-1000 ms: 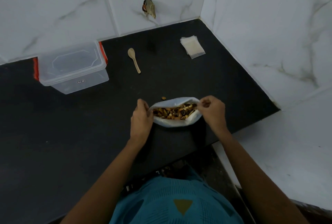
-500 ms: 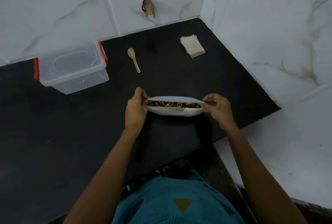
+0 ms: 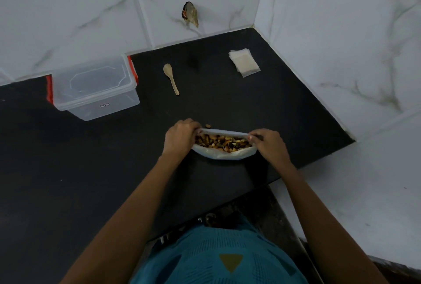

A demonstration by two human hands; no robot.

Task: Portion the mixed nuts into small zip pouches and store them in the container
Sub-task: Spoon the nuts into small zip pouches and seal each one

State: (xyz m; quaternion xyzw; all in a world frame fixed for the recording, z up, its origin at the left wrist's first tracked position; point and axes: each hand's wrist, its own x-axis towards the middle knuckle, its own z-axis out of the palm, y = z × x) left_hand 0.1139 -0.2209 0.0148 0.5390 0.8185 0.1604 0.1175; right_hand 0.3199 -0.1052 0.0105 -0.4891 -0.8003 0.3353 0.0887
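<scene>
Plastic nut bag [image 3: 224,154] set on black counter [image 3: 91,170], its mouth pinched at either end by left hand [image 3: 180,134] and right hand [image 3: 267,141] and spread wide. Bag-opening step judged in hand. Spoon [image 3: 170,78] and pouch stack [image 3: 244,62] needed next. Container [image 3: 93,85] lid on.

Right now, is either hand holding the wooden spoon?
No, the wooden spoon lies on the counter beyond the nut bag, whose rim the left hand and right hand pinch.
</scene>
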